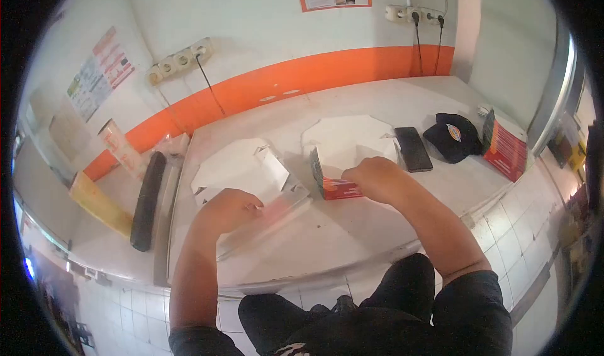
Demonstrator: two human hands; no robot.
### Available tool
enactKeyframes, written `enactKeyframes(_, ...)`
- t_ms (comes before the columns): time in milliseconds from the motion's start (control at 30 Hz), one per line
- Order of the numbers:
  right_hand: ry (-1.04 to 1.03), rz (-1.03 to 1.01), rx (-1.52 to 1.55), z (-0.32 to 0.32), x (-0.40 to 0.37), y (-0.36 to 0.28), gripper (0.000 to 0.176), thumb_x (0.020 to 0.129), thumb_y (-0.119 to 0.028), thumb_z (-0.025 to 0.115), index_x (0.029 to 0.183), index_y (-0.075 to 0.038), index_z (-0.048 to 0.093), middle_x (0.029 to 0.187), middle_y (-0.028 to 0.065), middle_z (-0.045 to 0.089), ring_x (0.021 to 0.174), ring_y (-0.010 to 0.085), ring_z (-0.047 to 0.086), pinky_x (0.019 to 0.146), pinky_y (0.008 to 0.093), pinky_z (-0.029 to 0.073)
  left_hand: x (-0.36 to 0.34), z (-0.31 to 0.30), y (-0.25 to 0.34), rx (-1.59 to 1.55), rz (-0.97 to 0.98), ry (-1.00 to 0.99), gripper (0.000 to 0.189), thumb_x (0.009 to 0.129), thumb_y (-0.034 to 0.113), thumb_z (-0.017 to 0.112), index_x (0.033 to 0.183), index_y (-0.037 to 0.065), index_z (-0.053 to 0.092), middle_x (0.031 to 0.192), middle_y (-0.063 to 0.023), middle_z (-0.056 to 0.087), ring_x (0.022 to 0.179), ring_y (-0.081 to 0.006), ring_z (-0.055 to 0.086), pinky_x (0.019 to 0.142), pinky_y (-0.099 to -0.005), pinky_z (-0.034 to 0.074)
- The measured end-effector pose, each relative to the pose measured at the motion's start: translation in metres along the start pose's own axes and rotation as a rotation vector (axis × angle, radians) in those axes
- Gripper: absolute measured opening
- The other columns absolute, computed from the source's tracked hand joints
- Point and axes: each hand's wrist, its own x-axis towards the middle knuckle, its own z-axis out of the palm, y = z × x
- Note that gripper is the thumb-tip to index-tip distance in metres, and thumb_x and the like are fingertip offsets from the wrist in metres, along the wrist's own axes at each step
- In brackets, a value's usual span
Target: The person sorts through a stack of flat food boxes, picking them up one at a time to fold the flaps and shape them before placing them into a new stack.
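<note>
Two white cardboard boxes, partly folded, lie on the table before me. The left cardboard box [233,164] is opened out with its cut corners showing. My left hand [231,209] is closed at its front flap, which looks smeared by motion; the fingertips are partly hidden. The right cardboard box [346,132] has a raised side and a red printed front panel [340,189]. My right hand [380,178] pinches the top edge of that panel, fingers curled over it.
To the right lie a black phone [413,149], a black cap [453,137] and a red printed box [505,147]. Several rolls, including a black roll [148,202] and a yellowish roll [100,202], lie left of a raised strip. Power sockets [181,59] hang on the wall.
</note>
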Motion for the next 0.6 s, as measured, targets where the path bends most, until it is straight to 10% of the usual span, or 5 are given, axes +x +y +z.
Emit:
enactKeyframes(267,0.423,0.029,0.126,-0.108,-0.007,-0.043,0.082,0.081,-0.025,0.089,0.154,-0.009,0.053,0.134,0.0212,0.069,0.132,0.0392,0.062,0.108,0.0509,0.049,-0.042,-0.081,0.07,0.484,-0.008,0.861,0.022,0.1,0.015,0.056,0.097,0.006,0.076,0.104,-0.0193,0.074,0.103,-0.0404,0.07,0.092,-0.0512,0.054)
enactKeyframes(433,1.128,-0.196,0.029,-0.127,0.011,-0.046,0.05,0.086,-0.022,0.085,0.133,-0.012,0.07,0.13,0.015,0.071,0.135,0.0353,0.06,0.118,0.0481,0.041,-0.086,-0.13,0.149,0.661,0.401,1.181,0.029,0.095,0.017,0.068,0.121,0.006,0.074,0.114,-0.0134,0.076,0.113,-0.0368,0.068,0.113,-0.0491,0.042)
enactKeyframes(600,1.157,-0.058,0.321,-0.119,-0.002,-0.034,0.033,0.093,-0.022,0.081,0.125,-0.015,0.076,0.132,0.0108,0.072,0.131,0.0348,0.063,0.11,0.0466,0.049,-0.04,-0.117,0.157,0.101,0.55,1.663,0.06,0.087,0.013,0.081,0.143,0.002,0.062,0.146,-0.0158,0.065,0.141,-0.0309,0.055,0.121,-0.0494,0.037)
